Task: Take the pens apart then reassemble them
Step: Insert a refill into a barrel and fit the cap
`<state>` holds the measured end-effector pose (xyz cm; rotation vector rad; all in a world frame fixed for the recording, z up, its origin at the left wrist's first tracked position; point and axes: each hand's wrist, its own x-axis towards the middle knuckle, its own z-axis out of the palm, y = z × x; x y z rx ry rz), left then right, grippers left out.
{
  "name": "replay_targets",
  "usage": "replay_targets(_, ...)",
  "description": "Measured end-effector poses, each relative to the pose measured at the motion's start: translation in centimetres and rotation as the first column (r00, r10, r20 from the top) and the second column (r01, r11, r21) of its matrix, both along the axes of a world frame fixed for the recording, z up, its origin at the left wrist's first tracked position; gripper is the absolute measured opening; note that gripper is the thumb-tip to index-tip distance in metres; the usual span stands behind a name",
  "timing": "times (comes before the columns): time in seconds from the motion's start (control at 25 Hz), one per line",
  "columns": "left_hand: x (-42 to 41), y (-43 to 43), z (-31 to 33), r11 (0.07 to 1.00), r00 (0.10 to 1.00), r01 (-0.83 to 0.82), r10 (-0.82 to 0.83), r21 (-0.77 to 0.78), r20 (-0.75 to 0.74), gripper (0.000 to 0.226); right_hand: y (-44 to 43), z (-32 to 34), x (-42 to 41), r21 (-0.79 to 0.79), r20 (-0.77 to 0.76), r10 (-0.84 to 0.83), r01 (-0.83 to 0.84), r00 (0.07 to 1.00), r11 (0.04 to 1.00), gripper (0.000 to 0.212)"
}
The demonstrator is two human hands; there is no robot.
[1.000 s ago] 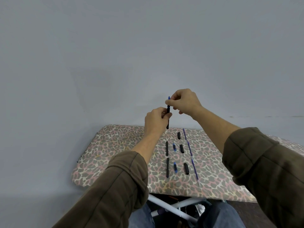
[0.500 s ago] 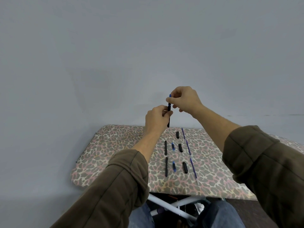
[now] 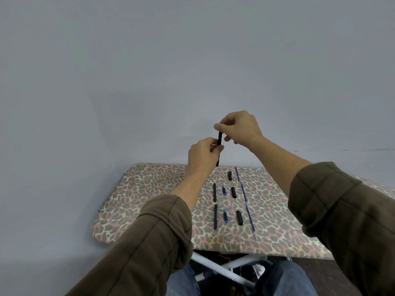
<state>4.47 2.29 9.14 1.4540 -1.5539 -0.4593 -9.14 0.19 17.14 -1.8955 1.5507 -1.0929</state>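
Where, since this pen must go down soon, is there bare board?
Bare board lies left of the black barrels, out to its left edge, and right of the blue refills. Between them it is crowded: barrels, blue pieces and caps in close columns.

Our right hand (image 3: 239, 129) has drawn its thumb and forefinger down over the top of the pen barrel (image 3: 219, 143) gripped in our left hand (image 3: 203, 155). The blue end piece (image 3: 219, 137) stood clear above the barrel a second ago. Now it shows only as a thin band just under our pinching fingertips. We cannot tell how far in it sits.
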Motion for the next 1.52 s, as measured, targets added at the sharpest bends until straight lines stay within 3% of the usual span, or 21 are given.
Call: replay_targets(1.52,-0.14,0.56,0.36,1.0,1.0,0.007,-0.007,-0.008,0.006,0.019,0.04,0.67,-0.14,0.033,-0.005,-0.026,0.026,1.0,0.999,0.013)
